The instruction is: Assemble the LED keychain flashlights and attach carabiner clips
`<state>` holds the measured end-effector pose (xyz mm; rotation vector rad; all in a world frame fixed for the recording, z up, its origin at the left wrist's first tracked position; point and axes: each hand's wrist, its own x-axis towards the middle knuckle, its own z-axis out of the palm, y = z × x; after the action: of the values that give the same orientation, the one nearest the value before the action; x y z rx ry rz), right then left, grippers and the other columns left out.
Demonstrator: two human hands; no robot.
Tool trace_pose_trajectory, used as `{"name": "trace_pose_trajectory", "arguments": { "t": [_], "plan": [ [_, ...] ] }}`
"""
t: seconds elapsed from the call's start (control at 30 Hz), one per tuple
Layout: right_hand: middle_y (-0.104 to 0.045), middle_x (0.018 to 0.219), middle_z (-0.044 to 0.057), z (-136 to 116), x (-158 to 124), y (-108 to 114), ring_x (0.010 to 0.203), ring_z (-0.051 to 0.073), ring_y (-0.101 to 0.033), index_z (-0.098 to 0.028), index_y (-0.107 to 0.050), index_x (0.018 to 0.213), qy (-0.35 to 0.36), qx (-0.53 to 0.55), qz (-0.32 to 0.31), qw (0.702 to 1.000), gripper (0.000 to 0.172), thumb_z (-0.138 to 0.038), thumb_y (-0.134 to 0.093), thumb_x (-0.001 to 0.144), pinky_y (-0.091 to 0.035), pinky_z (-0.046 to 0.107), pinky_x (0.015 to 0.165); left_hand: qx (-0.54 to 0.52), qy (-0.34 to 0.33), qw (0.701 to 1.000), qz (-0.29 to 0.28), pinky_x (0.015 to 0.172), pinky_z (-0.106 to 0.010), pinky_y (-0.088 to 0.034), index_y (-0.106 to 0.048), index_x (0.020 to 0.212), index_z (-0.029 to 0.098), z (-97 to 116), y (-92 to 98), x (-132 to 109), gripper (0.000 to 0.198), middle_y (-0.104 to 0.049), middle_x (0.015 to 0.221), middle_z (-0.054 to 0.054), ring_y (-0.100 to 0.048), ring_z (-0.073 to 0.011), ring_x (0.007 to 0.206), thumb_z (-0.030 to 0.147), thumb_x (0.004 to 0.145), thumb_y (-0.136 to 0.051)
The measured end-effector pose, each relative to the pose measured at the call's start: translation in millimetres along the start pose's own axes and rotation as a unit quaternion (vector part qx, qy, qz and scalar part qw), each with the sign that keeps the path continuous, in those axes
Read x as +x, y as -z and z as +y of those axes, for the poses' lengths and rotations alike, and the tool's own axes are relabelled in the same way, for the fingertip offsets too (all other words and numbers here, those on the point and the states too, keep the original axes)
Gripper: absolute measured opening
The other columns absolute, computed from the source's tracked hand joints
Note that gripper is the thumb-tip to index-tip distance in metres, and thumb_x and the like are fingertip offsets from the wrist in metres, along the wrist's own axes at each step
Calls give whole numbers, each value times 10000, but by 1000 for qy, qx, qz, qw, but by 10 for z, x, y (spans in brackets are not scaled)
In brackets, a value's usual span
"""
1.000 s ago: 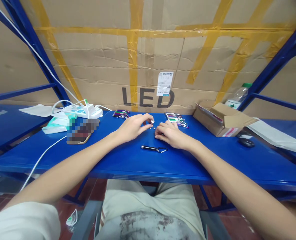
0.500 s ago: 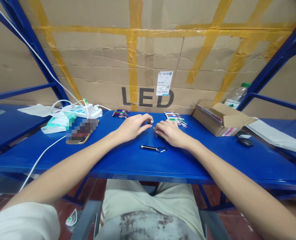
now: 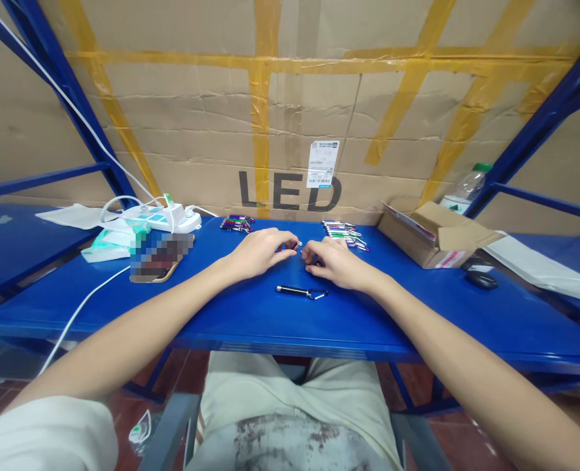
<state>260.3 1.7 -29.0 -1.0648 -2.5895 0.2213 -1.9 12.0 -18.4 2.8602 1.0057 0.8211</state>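
Your left hand [image 3: 260,254] and right hand [image 3: 337,263] lay palms down on the blue table [image 3: 221,307], fingers curled, tips nearly meeting over a tiny part [image 3: 297,247]. Whether either gripped it could not be told. The black keychain light [image 3: 302,292] lay untouched, just nearer you than your right hand. A pile of coloured lights [image 3: 343,232] sat close behind that hand, and bare table ran to the front edge.

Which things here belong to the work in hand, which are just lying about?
In use: left hand, right hand, small piece between them, black keychain light, left light pile, right light pile.
Lying about: power strip, tissue pack, cardboard box, mouse, bottle.
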Motion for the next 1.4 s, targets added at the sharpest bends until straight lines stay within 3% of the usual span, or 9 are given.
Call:
{"name": "trace_pose_trajectory", "arguments": {
  "t": [0.27,0.43,0.53,0.7,1.3,1.4],
  "plan": [
    [-784,1044,59,-54,3,10,1051,297,-616,-243,-571,1115,-18,6,12,1000,182,-190,-622,949,-391,421,959,5,1,1000,-16,877,-351,-563,-756,1193,224,-4,-11,9,198,-815,1088,-62,-748,-256,1019,344,1047,-695],
    [-772,1079,57,-106,-34,104,1037,285,-607,-256,-551,1141,7,47,149,988,193,-235,-613,959,-439,419,951,-9,-12,1000,-10,874,-339,-563,-739,1170,232,13,2,2,166,-804,1106,-58,-753,-239,996,333,1053,-678],
    [-764,1104,74,-207,-53,144,1041,290,-602,-256,-552,1183,29,67,193,979,204,-278,-613,990,-475,417,935,-12,-19,1000,-2,889,-337,-561,-731,1162,228,23,1,-3,149,-804,1118,-57,-757,-239,1013,315,1047,-691],
    [-759,1140,88,-322,-54,123,1070,298,-600,-258,-571,1208,41,53,191,979,192,-299,-593,1022,-488,439,973,-22,-23,999,7,909,-351,-560,-730,1162,227,41,-14,-5,151,-804,1133,-58,-756,-248,1040,310,1039,-700],
    [-774,1190,101,-313,-70,128,1109,329,-583,-273,-623,1303,36,44,184,981,242,-382,-565,1095,-499,481,984,-60,-9,998,18,863,-326,-560,-744,1170,231,75,-14,11,159,-824,1124,-49,-771,-235,1004,312,1039,-703],
    [-768,1193,109,-287,-71,146,1112,332,-585,-262,-622,1316,26,31,212,976,265,-386,-575,1086,-497,470,961,-76,-4,997,22,878,-332,-572,-737,1172,223,60,-20,14,167,-825,1111,-55,-777,-228,988,322,1043,-698]
  ]
}}
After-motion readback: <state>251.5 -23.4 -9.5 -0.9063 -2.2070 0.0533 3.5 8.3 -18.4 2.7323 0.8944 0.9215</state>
